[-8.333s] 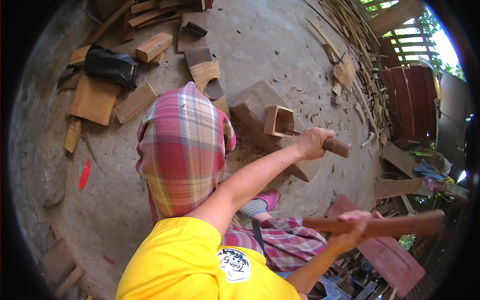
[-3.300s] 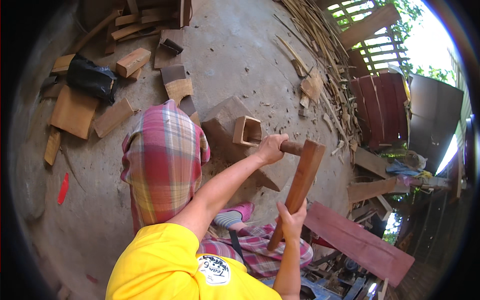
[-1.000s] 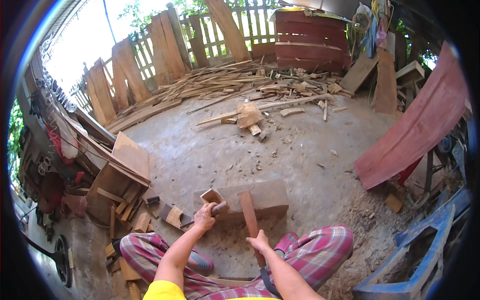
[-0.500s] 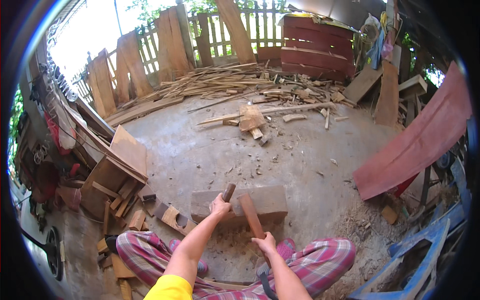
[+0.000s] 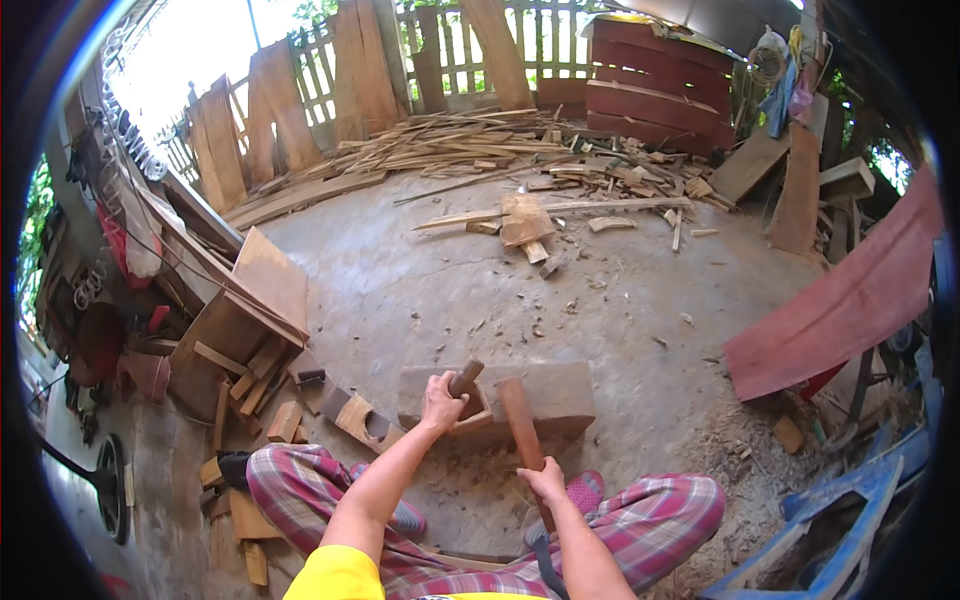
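Observation:
My left hand (image 5: 441,402) is closed on a short dark brown wooden stick (image 5: 466,376), which slants up to the right. A small, lighter wood block (image 5: 474,414) sits just under that hand; whether the fingers also grip it is hard to tell. In my right hand (image 5: 545,482) is a long, flat reddish-brown wooden bar (image 5: 521,424), gripped near its lower part and tilted up to the left. Behind both hands a thick wooden beam (image 5: 560,392) lies on the concrete floor, between my bent knees and the scattered wood chips.
Notched wood pieces (image 5: 352,417) and offcuts (image 5: 256,515) lie at my left, beside a leaning wooden board (image 5: 270,275). A red panel (image 5: 840,300) and a blue metal frame (image 5: 850,510) stand at the right. A heap of wood strips (image 5: 430,150) lines the fence.
The view has shifted slightly, so the scene sits farther right. The lighter block by my left hand shows more clearly. My right hand still holds the bar, now a little more upright.

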`<control>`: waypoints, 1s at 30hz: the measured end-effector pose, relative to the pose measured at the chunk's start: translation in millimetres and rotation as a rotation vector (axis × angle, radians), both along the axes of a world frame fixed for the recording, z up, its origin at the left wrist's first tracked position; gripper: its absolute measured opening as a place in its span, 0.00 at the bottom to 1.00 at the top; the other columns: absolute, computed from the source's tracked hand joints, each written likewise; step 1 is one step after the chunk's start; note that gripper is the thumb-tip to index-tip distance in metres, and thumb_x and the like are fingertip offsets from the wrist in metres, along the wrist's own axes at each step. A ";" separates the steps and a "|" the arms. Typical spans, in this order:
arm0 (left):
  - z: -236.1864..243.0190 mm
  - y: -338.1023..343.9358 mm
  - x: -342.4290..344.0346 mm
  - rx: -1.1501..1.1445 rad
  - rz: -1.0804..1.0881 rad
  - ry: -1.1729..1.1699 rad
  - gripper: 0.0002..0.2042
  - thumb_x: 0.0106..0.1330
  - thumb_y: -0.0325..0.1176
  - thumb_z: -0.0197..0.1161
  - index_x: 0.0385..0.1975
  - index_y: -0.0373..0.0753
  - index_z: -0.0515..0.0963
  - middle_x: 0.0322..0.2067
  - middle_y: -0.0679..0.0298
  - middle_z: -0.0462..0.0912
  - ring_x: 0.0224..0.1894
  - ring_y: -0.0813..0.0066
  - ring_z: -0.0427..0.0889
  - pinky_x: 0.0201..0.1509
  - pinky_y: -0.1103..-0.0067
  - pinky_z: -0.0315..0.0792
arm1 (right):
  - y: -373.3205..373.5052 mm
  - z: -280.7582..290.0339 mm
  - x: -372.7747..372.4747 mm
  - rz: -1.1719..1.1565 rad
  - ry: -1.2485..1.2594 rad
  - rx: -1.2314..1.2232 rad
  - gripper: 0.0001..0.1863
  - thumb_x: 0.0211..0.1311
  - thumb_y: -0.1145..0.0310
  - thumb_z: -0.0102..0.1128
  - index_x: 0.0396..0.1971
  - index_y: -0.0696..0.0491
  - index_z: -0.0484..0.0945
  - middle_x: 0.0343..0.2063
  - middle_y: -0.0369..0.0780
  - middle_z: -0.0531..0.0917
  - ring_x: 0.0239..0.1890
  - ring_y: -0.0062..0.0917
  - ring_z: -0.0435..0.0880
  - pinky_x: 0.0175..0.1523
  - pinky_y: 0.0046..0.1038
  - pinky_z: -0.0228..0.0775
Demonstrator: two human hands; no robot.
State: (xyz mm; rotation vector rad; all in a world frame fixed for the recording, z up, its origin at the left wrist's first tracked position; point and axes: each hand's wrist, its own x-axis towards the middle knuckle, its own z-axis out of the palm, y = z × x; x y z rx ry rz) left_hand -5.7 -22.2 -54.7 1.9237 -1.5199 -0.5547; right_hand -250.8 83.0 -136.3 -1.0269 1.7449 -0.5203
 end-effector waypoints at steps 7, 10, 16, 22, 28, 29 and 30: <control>-21.1 10.8 24.7 0.038 0.126 -0.036 0.21 0.51 0.37 0.72 0.46 0.43 0.76 0.39 0.52 0.77 0.46 0.49 0.78 0.50 0.62 0.74 | -1.5 13.0 8.8 0.056 0.058 -0.031 0.28 0.45 0.60 0.77 0.44 0.59 0.75 0.40 0.47 0.84 0.40 0.33 0.84 0.44 0.34 0.76; -33.0 13.3 25.5 0.094 0.245 0.140 0.22 0.51 0.39 0.70 0.45 0.38 0.75 0.36 0.48 0.85 0.44 0.52 0.84 0.49 0.64 0.76 | -4.3 13.7 12.2 0.076 0.052 -0.007 0.29 0.46 0.60 0.76 0.45 0.59 0.75 0.41 0.48 0.83 0.42 0.34 0.84 0.46 0.35 0.75; -42.4 16.7 15.9 0.045 0.373 0.248 0.26 0.51 0.40 0.70 0.49 0.37 0.72 0.41 0.48 0.84 0.47 0.50 0.83 0.51 0.64 0.75 | -8.3 8.2 15.1 0.044 -0.003 -0.005 0.26 0.48 0.63 0.75 0.44 0.60 0.74 0.38 0.46 0.83 0.40 0.32 0.83 0.45 0.34 0.75; -57.0 15.2 5.8 0.043 0.602 0.371 0.33 0.50 0.41 0.71 0.55 0.33 0.70 0.48 0.44 0.81 0.53 0.50 0.80 0.57 0.66 0.72 | -6.0 7.9 11.0 0.060 -0.023 -0.069 0.26 0.49 0.63 0.74 0.45 0.61 0.73 0.39 0.46 0.83 0.40 0.31 0.82 0.45 0.34 0.74; -65.2 18.2 6.9 0.046 0.610 0.511 0.39 0.51 0.45 0.73 0.60 0.29 0.67 0.52 0.42 0.78 0.57 0.50 0.77 0.62 0.65 0.69 | -6.6 14.5 3.9 0.054 -0.001 -0.123 0.28 0.46 0.60 0.75 0.43 0.60 0.75 0.38 0.47 0.84 0.40 0.32 0.84 0.46 0.35 0.75; -66.2 19.6 8.2 0.012 0.589 0.471 0.39 0.51 0.46 0.74 0.60 0.30 0.67 0.53 0.41 0.78 0.57 0.49 0.76 0.62 0.65 0.69 | -5.1 16.2 3.3 0.055 0.052 -0.138 0.28 0.45 0.59 0.76 0.42 0.59 0.75 0.37 0.47 0.84 0.41 0.32 0.84 0.47 0.35 0.75; -66.0 18.7 11.6 0.069 0.595 0.468 0.39 0.51 0.46 0.74 0.60 0.30 0.67 0.53 0.42 0.78 0.56 0.47 0.77 0.61 0.65 0.70 | -6.7 18.2 3.7 0.053 0.131 -0.194 0.28 0.43 0.58 0.77 0.41 0.59 0.76 0.37 0.49 0.84 0.42 0.33 0.85 0.48 0.37 0.76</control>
